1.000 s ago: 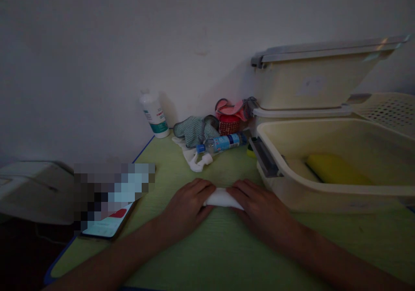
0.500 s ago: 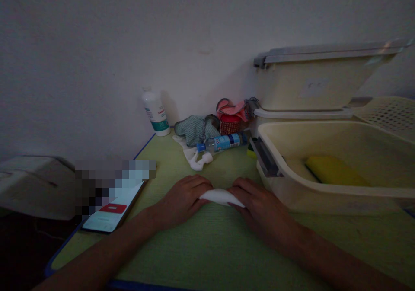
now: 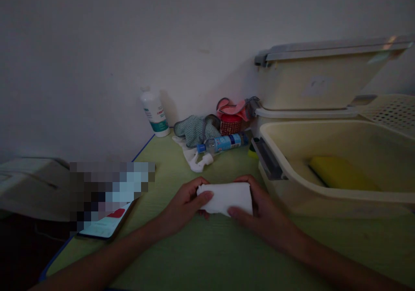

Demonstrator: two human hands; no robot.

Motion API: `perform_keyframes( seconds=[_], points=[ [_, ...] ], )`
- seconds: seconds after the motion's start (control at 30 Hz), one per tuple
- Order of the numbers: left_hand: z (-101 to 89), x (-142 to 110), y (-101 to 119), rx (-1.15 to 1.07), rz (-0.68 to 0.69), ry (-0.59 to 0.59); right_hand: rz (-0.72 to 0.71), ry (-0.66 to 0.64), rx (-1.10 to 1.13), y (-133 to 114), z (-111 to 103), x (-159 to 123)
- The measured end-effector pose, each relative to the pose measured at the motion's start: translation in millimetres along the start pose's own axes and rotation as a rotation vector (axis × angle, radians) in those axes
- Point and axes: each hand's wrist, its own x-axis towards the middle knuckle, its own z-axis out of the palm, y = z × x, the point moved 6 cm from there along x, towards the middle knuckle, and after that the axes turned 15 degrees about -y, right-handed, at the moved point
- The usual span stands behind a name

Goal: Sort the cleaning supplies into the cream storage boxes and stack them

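Note:
Between my two hands is a folded white cloth [image 3: 225, 198], a soft, neat rectangle with its broad face toward me. My left hand [image 3: 191, 198] grips its left end, thumb on the front and fingers behind. At the right end, my right hand [image 3: 259, 211] has its thumb pressed along the lower front edge, while its fingers wrap behind. The cloth is held just over the green table [image 3: 175, 256]. Beyond it lie a crumpled white piece [image 3: 199, 163] and a blue-capped plastic bottle [image 3: 225, 143] on its side.
A cream bin [image 3: 311, 202] with a yellow sponge [image 3: 340, 172] inside stands at right, a lidded box [image 3: 320, 83] behind it. A phone [image 3: 103, 224] lies at left. Against the wall are a white bottle [image 3: 155, 113], a grey-green cloth [image 3: 194, 131] and a red tin [image 3: 230, 124].
The white cloth has turned from a narrow edge-on strip to show its broad face. Both thumbs now lie on its front, and my hands have shifted slightly.

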Motion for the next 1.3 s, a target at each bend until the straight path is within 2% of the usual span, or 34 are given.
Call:
perform_keyframes(
  seconds=[0.13,0.27,0.4,0.6,0.73,0.9,1.13,1.3],
  points=[
    [-0.8,1,-1,-0.075,-0.077,-0.096,0.012,-0.026,0.052,2,2,-1],
    [4.3,-3,0,-0.030,-0.145,-0.232,-0.046,-0.093,0.138,-3,8,-4],
    [25.3,-14,1,-0.079,-0.224,-0.394,-0.074,-0.205,0.217,-8,18,-8],
    [60.8,-30,-6,-0.446,-0.374,-0.612,-0.032,-0.321,0.358,-13,31,-13],
    [69.4,-30,-17,-0.584,-0.452,-0.613,0.058,-0.377,0.462,-8,39,-14],
    [72.3,-26,-22,-0.696,-0.515,-0.577,0.057,-0.328,0.546,-2,38,-8],
    [70.8,-27,-15,-0.688,-0.492,-0.605,0.087,-0.336,0.500,-2,38,-7],
    [81.4,-20,-13,-0.671,-0.499,-0.653,0.095,-0.285,0.469,0,34,-7]
  ],
)
